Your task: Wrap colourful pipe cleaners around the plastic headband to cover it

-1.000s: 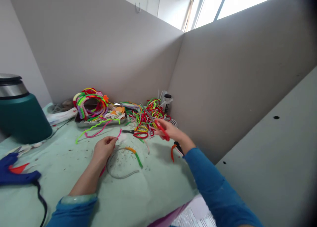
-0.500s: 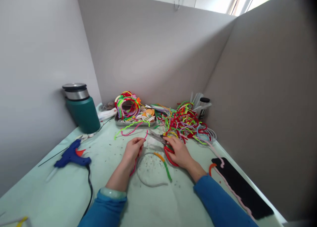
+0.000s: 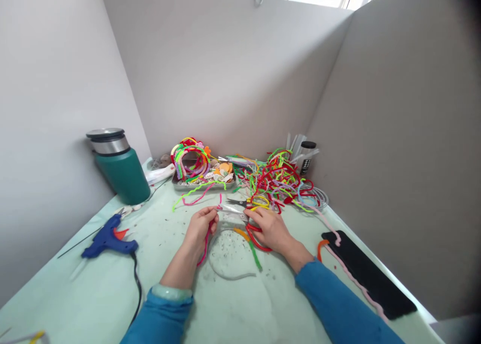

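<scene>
My left hand (image 3: 198, 232) pinches a magenta pipe cleaner (image 3: 204, 251); its lower length hangs below the palm and a short end pokes up past the fingertips. In my right hand (image 3: 274, 230) are red-handled scissors (image 3: 257, 240), blades pointing left and reaching the pipe cleaner just by my left fingertips. Whether the blades are fully closed cannot be made out. Just behind them lie yellow-handled scissors (image 3: 259, 201). Between my forearms rests a grey headband (image 3: 230, 277), with an orange and green wrapped part (image 3: 248, 239) on its right side.
A blue glue gun (image 3: 109, 239) and a green bottle (image 3: 122, 174) stand at left. Toward the back are a metal tray (image 3: 188, 187) with finished-looking colourful bands and a tangled pipe cleaner heap (image 3: 280, 176). A black slab (image 3: 372, 276) lies at right. Grey partitions enclose the table.
The scissors have come left, bringing their blades to the magenta pipe cleaner at my left fingertips. The yellow-handled scissors show more plainly. The camera view has shifted slightly.
</scene>
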`<state>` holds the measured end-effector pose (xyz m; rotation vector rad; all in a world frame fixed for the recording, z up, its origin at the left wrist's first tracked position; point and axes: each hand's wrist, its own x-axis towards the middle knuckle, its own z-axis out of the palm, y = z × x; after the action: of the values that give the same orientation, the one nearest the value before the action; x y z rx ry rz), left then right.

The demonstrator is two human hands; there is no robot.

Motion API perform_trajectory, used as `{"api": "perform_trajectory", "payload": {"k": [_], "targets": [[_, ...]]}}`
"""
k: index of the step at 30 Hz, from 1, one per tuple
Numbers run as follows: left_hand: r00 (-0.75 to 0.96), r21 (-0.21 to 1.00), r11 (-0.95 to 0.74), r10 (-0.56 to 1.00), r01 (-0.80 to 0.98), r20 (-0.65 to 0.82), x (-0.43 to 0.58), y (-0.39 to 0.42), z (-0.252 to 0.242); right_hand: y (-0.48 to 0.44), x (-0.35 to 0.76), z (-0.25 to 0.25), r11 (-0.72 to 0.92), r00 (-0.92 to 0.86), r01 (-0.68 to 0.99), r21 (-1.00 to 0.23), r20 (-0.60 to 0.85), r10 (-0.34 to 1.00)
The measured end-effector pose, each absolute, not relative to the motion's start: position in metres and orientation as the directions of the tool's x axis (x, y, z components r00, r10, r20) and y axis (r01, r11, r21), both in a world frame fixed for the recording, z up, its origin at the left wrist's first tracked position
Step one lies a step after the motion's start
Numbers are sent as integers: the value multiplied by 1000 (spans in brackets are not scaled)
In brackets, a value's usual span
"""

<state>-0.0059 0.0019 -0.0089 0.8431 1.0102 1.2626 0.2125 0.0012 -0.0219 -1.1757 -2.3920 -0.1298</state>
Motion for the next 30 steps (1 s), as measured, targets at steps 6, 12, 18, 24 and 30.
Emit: {"api": "perform_trajectory", "payload": {"k": [6,12,18,24,30], "targets": [[27,956,106,994,-275,-103,-5,3,-12,-1,209,-22,594,-521,803,-41,435,735],[15,960,77,997,-268,-76,-5,3,-12,0,208,-25,589,-518,808,-19,451,726],[7,961,82,997,-265,-83,-5,2,-10,3,209,-28,585,-523,811,-4,445,727],[-23,954,91,994,-286,-102,-5,1,-9,4,210,-31,590,-517,806,-43,431,739],[-7,950,95,995,-296,-102,-6,1,-8,5,218,-30,487,-380,861,-144,454,806]]}}
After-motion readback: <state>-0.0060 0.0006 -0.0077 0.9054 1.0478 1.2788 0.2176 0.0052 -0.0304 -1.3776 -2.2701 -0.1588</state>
